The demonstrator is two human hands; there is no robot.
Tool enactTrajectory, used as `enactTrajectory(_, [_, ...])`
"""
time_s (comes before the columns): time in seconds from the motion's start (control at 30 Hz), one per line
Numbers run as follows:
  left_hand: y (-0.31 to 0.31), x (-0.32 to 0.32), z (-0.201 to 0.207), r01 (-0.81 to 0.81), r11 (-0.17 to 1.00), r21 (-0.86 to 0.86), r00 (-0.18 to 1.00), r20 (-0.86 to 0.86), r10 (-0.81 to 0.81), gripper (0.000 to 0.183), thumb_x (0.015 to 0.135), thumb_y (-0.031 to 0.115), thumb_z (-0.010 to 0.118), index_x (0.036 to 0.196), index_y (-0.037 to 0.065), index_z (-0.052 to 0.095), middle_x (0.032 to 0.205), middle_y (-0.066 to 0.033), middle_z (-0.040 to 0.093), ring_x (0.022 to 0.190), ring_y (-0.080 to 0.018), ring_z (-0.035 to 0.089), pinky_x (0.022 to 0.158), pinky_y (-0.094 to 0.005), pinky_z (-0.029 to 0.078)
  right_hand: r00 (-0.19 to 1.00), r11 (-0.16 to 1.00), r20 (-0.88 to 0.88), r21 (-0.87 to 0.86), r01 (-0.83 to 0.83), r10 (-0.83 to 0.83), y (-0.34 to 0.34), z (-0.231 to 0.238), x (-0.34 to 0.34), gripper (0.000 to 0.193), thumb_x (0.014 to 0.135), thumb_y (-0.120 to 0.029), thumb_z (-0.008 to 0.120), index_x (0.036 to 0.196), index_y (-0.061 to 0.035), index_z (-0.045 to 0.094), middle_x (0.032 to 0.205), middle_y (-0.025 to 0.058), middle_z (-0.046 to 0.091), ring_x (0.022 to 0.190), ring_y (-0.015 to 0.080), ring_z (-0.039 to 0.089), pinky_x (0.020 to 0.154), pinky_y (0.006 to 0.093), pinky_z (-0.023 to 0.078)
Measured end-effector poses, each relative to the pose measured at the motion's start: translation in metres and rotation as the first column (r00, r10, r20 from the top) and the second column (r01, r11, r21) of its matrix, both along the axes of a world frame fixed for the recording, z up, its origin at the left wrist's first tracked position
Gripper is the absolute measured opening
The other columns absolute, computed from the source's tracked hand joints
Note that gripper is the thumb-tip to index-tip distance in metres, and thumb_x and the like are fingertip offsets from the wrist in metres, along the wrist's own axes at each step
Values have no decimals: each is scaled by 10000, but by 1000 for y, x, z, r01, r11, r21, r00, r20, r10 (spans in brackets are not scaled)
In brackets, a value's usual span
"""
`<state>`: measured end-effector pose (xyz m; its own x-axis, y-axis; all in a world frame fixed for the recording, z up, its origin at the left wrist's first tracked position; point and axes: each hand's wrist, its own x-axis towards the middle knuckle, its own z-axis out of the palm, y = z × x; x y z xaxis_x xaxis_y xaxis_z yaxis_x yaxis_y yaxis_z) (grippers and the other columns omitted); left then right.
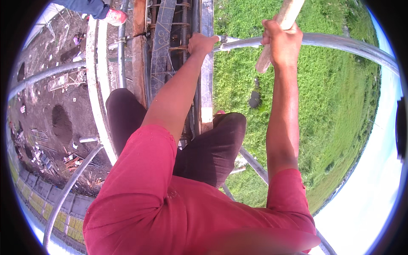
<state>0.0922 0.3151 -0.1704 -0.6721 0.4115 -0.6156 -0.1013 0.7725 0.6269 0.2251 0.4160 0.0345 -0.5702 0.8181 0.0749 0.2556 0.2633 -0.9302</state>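
Note:
My left hand (201,44) is closed at the top edge of a grey formwork board (207,87). Its fingers are curled, and what they may grip is hidden. Just beyond its fingertips is a small metal fitting (225,39) by the tube. Raised on the right, my right hand (284,41) is wrapped round a thick pale wooden handle (290,12). The handle's lower end sticks out below my fist; its upper end runs out of view at the top. Left of the board, steel reinforcing bars (183,32) and a patterned strip (161,46) lie inside the narrow form.
A metal scaffold tube (340,41) crosses behind the right hand. White rails (94,76) and more tubes (70,187) stand to the left, high above muddy ground with scattered timber. Another person's red shoe (115,17) is at the upper left. Green grass lies far below right.

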Motion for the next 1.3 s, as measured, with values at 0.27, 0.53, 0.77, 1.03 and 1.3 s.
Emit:
enactTrajectory(0.27, [5, -5, -5, 42, 998, -51, 999, 31, -41, 851, 678, 505, 865, 1277, -47, 614, 1281, -262, 675, 1173, -366, 676, 1006, -435, 531, 984, 983, -28, 41, 179, -178, -37, -26, -25, 243, 871, -121, 656, 1086, -8, 641, 794, 141, 684, 785, 235, 715, 845, 442, 599])
enactTrajectory(0.53, [5, -5, 14, 22, 995, -95, 998, 64, -16, 811, 661, 503, 864, 1229, -39, 660, 1252, -254, 696, 1180, -362, 679, 1009, -431, 530, 971, 993, 238, -115, 11, 17, -4, -19, -9, 363, 832, -200, 698, 1105, 39, 701, 884, 172, 740, 840, 265, 725, 802, 409, 584])
enactTrajectory(0.77, [3, -3, -8, 19, 999, -32, 1000, -1, -19, 830, 671, 506, 853, 1240, -54, 626, 1257, -256, 688, 1168, -374, 678, 1004, -443, 530, 891, 928, -452, 309, 208, -49, -27, 18, -31, 149, 909, -111, 641, 787, -47, 582, 670, 67, 596, 625, 150, 560, 614, 364, 488])
enactTrajectory(1.03, [-3, 4, 12, 29, 998, -63, 999, 25, -28, 927, 700, 536, 833, 1327, -92, 565, 1306, -274, 661, 1196, -386, 669, 1028, -449, 526, 927, 997, 372, 48, -62, 40, -16, -76, 18, 162, 890, -167, 683, 886, -10, 642, 675, 55, 633, 609, 136, 590, 618, 344, 503])
enactTrajectory(1.3, [-1, 3, -9, 50, 997, -58, 998, 27, -49, 947, 684, 531, 839, 1345, -75, 532, 1309, -252, 655, 1203, -360, 657, 1028, -437, 511, 943, 837, -267, 455, 304, -198, -18, -10, -23, 331, 834, -152, 699, 1120, 0, 630, 948, 164, 712, 855, 269, 689, 792, 400, 555])
